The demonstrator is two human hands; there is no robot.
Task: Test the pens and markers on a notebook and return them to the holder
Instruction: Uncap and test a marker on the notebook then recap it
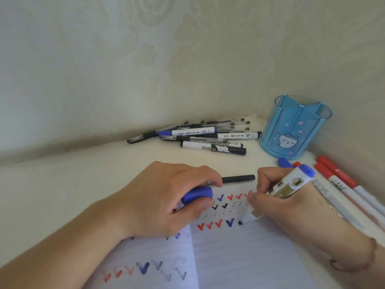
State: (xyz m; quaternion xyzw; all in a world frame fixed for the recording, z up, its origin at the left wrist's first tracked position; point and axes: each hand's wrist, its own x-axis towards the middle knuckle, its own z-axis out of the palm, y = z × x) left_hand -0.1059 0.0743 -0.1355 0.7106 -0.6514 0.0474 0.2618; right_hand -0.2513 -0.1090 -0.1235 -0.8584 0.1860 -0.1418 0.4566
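While the right hand [289,207] pinches a blue marker [285,190] between thumb and curled fingers, its tip rests on the notebook [239,257] page at the end of the lowest row of ticks [214,224], just past a blue one. The barrel leans up and away toward two o'clock, its blue end cap above the knuckles.

The left hand [166,203] lies palm down on the page at nine o'clock of the tip. Its thumb and curled fingers hold the blue cap [198,196], and a dark pen [237,178] juts out from under the fingers toward three o'clock; whether the hand grips that pen or merely covers it, I cannot tell.

The step in hand looks like the test stroke for this marker. To do it well, keep the left hand's weight on the paper so the sheet does not slide, draw one short tick with light pressure, and place it clear of the neighbouring mark so the ink can be judged. Then the cap should go back on firmly before the marker is put away.

Farther out, the blue holder [295,128] stands at one o'clock against the wall and looks empty from here. A heap of pens and markers [208,136] lies at twelve o'clock, and red-capped markers [337,178] lie at three o'clock beside the right hand.
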